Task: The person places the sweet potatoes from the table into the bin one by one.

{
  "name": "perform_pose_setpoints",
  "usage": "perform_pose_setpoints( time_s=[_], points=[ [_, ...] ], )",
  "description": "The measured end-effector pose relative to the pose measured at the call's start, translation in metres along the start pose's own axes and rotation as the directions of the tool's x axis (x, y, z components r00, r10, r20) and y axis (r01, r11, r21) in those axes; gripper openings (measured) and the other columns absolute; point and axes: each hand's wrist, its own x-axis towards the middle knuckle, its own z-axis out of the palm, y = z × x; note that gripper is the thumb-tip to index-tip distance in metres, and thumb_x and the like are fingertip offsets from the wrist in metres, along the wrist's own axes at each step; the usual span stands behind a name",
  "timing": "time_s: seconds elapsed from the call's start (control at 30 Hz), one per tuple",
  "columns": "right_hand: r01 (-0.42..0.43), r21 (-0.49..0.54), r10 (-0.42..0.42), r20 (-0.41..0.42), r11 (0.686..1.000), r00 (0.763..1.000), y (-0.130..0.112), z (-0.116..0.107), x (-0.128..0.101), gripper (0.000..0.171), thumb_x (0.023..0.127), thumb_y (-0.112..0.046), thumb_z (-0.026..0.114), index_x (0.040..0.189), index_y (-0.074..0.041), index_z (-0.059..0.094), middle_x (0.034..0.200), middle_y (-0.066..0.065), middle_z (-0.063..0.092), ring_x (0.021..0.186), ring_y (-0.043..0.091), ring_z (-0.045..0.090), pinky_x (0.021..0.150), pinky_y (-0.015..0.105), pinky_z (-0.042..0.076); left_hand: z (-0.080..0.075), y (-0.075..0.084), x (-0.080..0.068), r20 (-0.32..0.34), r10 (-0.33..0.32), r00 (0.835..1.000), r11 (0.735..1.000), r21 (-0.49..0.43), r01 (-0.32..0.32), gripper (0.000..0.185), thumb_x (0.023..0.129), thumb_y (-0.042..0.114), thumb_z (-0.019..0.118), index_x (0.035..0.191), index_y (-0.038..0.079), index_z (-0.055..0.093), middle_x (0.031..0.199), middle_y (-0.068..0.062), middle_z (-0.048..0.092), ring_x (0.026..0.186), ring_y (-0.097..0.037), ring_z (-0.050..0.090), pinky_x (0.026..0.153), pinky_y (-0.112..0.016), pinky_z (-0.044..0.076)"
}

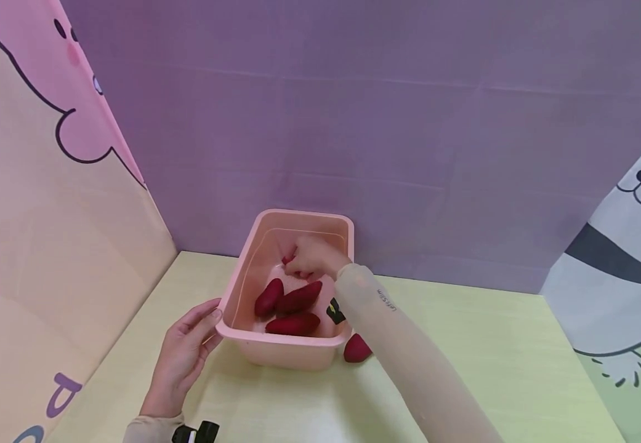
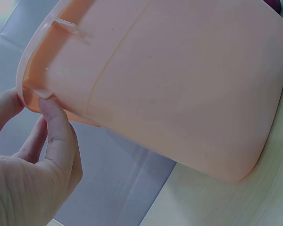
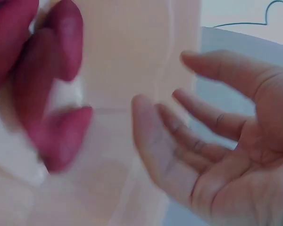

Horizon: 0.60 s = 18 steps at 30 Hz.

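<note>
A pink plastic bin (image 1: 287, 352) stands on the table with several red-skinned sweet potatoes (image 1: 294, 324) in it. At its near left corner my left hand (image 1: 184, 351) pinches the rim between thumb and fingers; the left wrist view shows the fingertips under the lip of the bin (image 2: 179, 84). My right hand (image 1: 314, 255) reaches down into the far part of the bin. Seen from the right wrist, that hand (image 3: 226, 141) has its fingers spread and loosely bent with nothing in them. A sweet potato (image 3: 68, 141) lies a short way from its fingertips.
Another sweet potato (image 1: 358, 349) lies on the table just right of the bin, partly behind my right sleeve (image 1: 409, 351). The pale wooden table (image 1: 492, 344) runs back to a purple curtain (image 1: 436, 154). Printed cloth panels (image 1: 48, 215) flank both sides.
</note>
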Motion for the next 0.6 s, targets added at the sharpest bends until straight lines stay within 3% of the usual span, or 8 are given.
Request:
perform_pose_setpoints(
  time_s=[0.13,0.27,0.6],
  points=[
    [0.033,0.035,-0.034,0.011,0.999,0.999,-0.006,-0.017,-0.014,0.021,0.087,-0.012,0.075,0.104,-0.001,0.068,0.086,0.011,0.063,0.076,0.025,0.062,0.069,0.038,0.060,0.001,0.000,0.000,-0.003,-0.007,1.000,1.000,0.002,0.007,0.021,0.099,0.004,0.063,0.115,0.012,0.074,0.111,-0.001,0.069,0.094,-0.013,0.069,0.081,-0.027,0.058],
    [0.088,0.049,-0.087,-0.032,0.995,0.996,0.005,-0.035,-0.033,0.035,0.089,-0.015,0.073,0.120,-0.003,0.063,0.109,0.010,0.066,0.091,0.026,0.066,0.071,0.038,0.060,0.000,-0.001,0.001,-0.001,-0.012,1.000,1.000,-0.006,0.012,0.021,0.099,0.004,0.063,0.114,0.013,0.075,0.109,0.000,0.069,0.093,-0.013,0.068,0.080,-0.026,0.058],
    [0.152,0.152,-0.130,-0.143,0.977,0.981,0.078,-0.061,-0.092,0.032,0.091,-0.010,0.072,0.120,0.000,0.062,0.108,0.014,0.063,0.089,0.027,0.066,0.069,0.041,0.059,0.000,-0.002,0.002,0.008,0.004,1.000,1.000,-0.018,-0.004,0.021,0.098,0.003,0.063,0.113,0.012,0.075,0.109,-0.001,0.069,0.092,-0.013,0.068,0.080,-0.026,0.058]
  ],
)
